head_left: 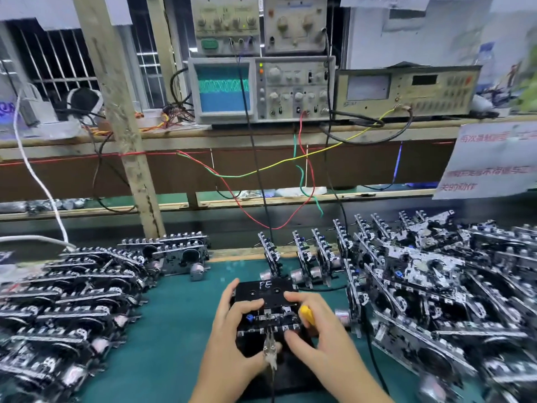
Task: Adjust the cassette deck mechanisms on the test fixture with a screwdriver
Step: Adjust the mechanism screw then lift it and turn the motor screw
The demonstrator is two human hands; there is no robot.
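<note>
Both hands hold the cassette deck (pixel 266 312) in the middle of the green surface (pixel 180 330), the left hand (pixel 232 324) gripping its side and the right hand (pixel 316 327) also holding a yellow screwdriver (pixel 307 315).

Bench with green mat (pixel 180 330). Left of the left hand (pixel 232 333): stacked cassette deck mechanisms (pixel 72 289). Right of the right hand (pixel 322 335): larger heap of mechanisms (pixel 436 286). Beneath both hands: black test fixture (pixel 266 315). Beyond it: upright mechanisms (pixel 305 254).
</note>
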